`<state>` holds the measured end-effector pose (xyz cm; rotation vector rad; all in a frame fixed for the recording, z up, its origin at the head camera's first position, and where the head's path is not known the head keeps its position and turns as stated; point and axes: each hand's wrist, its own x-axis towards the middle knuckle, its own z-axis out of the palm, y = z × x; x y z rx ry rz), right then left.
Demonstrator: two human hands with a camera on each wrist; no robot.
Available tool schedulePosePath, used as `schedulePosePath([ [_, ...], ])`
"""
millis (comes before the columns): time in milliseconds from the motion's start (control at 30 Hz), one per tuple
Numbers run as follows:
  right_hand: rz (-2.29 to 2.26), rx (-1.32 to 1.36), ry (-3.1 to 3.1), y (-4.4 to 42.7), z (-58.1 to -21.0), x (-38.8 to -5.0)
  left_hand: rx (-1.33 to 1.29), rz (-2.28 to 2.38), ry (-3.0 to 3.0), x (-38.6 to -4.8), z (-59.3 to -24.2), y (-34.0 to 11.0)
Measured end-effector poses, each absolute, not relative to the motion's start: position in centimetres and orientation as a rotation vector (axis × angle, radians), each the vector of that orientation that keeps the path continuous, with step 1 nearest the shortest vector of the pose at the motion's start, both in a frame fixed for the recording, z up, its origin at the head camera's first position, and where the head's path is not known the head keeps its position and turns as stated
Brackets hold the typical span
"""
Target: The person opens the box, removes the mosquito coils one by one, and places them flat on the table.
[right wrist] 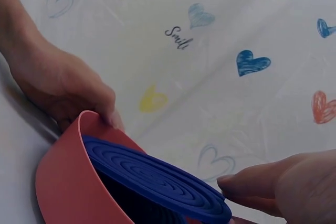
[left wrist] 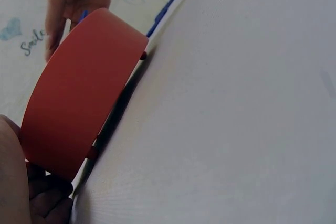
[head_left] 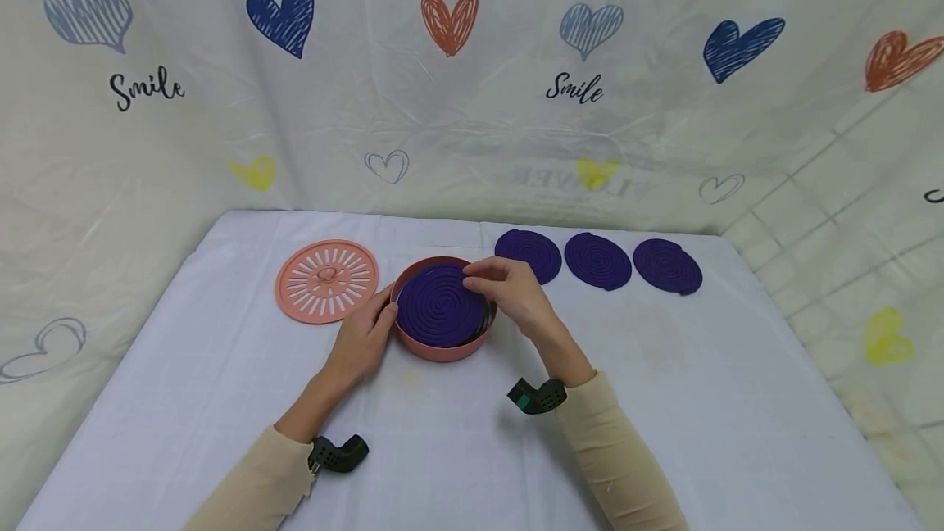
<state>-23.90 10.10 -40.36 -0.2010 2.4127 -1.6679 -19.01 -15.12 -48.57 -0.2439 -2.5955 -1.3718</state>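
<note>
A round salmon-pink holder [head_left: 442, 355] stands on the table, its low wall facing the left wrist view. My left hand [head_left: 361, 342] grips its left side, thumb at the rim. A dark blue mosquito coil [head_left: 441, 306] lies in the holder's mouth; the right wrist view shows it tilted, with its right edge raised. At that raised edge, my right hand [head_left: 512, 289] pinches the coil between thumb and fingers. Beneath it is a dark interior where more coil rings partly show. A matching slotted lid [head_left: 327, 274] lies flat to the left of the holder.
Behind and right of the holder, three more blue coils lie in a row: one [head_left: 533, 256] partly behind my right hand, another [head_left: 598, 260] in the middle, the last [head_left: 667, 265] farthest right. A white cloth [head_left: 664, 433] covers the table; a printed curtain [head_left: 487, 105] hangs behind.
</note>
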Motion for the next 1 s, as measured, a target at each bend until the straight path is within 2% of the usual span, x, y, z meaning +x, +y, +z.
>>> schedulePosePath([
  [400,-1.523,-0.368,2.435,10.5,-40.4,-23.9,-0.247,-1.377,-2.594,-19.0,-48.6,-15.1],
  [1000,-1.529,-0.412,2.298,11.2,-40.6,-24.4,-0.224,-1.363,-2.615,-19.0,-48.6,-15.1],
])
